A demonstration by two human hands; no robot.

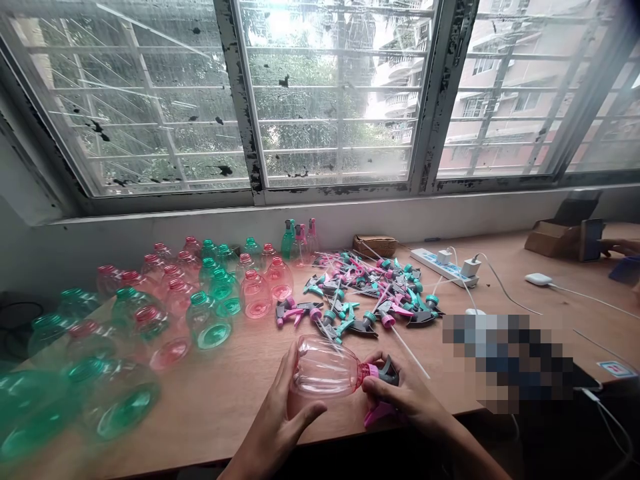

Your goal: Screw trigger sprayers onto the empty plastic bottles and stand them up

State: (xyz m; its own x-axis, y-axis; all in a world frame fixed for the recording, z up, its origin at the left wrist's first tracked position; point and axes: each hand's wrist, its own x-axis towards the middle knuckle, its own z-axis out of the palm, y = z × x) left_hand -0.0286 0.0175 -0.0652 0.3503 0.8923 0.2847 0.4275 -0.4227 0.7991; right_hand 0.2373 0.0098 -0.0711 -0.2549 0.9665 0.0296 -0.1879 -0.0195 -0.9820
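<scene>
A clear pink plastic bottle [326,367] lies on its side in front of me, its neck pointing right. My left hand [281,407] cradles its base, fingers behind it and the thumb stretched out below. At the neck, my right hand [407,395] grips a pink-and-grey trigger spray head [388,373] by its collar, thumb and fingers closed around it. The spray head sits on the bottle's mouth; whether it is fully tight I cannot tell. Just beyond lies a pile of loose trigger spray heads [367,288] with thin dip tubes.
Many open green bottles [210,319] and pink bottles [256,293] stand on the left of the table. Several bottles with spray heads [300,243] stand by the wall. A power strip [445,267], cables and a cardboard box [560,233] are at right, near another person's hand [620,247].
</scene>
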